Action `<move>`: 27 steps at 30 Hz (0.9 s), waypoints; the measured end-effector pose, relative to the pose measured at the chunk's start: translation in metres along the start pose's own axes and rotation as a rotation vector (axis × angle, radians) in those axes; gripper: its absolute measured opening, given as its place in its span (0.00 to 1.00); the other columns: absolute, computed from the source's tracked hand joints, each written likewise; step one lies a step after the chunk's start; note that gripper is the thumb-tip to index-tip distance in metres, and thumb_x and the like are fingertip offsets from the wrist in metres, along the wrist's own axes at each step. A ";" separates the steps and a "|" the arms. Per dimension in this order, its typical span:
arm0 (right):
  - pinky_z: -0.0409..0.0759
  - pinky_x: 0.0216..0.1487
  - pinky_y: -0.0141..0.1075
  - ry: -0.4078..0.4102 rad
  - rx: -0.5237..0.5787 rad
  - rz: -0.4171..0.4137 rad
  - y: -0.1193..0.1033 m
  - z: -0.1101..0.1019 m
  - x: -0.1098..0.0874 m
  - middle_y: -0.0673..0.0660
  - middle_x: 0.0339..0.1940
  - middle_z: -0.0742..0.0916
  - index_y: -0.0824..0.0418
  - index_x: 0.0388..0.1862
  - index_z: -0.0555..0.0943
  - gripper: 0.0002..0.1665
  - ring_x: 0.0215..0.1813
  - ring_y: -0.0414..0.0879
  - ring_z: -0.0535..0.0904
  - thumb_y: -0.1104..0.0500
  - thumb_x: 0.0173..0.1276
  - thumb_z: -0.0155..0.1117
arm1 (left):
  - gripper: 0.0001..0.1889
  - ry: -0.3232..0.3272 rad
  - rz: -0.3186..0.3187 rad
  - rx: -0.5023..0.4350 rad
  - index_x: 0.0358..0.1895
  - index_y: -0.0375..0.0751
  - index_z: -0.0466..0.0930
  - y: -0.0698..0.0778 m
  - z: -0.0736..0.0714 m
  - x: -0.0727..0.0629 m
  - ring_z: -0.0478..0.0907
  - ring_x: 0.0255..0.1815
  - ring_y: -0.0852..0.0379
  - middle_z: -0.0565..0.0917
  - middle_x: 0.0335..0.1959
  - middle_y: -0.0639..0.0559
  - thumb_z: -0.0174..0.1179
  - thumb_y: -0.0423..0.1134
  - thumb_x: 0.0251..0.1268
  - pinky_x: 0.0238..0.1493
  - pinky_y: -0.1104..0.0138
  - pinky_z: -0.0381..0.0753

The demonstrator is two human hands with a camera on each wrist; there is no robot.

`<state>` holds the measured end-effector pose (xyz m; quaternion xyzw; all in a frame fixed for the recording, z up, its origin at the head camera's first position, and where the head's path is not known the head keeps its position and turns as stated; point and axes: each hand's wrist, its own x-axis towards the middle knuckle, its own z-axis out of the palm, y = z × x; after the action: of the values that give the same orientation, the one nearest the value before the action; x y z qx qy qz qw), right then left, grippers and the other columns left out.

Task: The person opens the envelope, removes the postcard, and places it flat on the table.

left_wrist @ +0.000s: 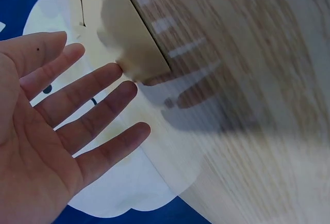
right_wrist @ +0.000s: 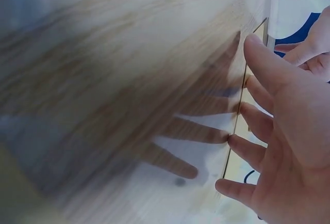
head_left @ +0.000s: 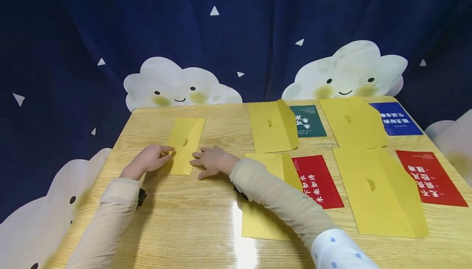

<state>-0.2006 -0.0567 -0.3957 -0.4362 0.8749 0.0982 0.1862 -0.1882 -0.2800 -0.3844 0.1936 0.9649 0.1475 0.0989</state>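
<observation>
A small yellow envelope [head_left: 179,150] lies flat toward the left of the wooden table, a half-moon notch near its middle. My left hand [head_left: 151,157] is at its left edge, fingers reaching toward the paper. In the left wrist view those fingers [left_wrist: 85,123] are spread and mostly straight beside the envelope's corner [left_wrist: 129,38]. On the opposite side, my right hand [head_left: 213,161] touches the envelope's right edge with its fingertips. The right wrist view shows that hand [right_wrist: 289,126] with the fingers spread along the paper's edge. Neither hand grips anything.
Larger yellow envelopes lie at the right: two at the back [head_left: 267,131] [head_left: 350,127], two nearer [head_left: 258,222] [head_left: 376,203]. Partly tucked under them are a green card [head_left: 313,123], a blue card [head_left: 403,123] and two red cards [head_left: 326,187] [head_left: 435,178]. My right forearm crosses one envelope.
</observation>
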 end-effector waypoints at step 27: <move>0.54 0.65 0.52 -0.081 -0.018 -0.055 0.024 0.004 -0.054 0.44 0.72 0.57 0.40 0.70 0.58 0.40 0.71 0.46 0.52 0.35 0.60 0.54 | 0.15 0.017 0.167 -0.042 0.49 0.29 0.78 0.025 0.015 -0.004 0.77 0.33 0.51 0.82 0.37 0.40 0.56 0.31 0.59 0.35 0.59 0.75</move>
<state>-0.1896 -0.0016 -0.3770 -0.4573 0.8535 0.1185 0.2201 -0.1723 -0.2562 -0.3896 0.2698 0.9429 0.1773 0.0821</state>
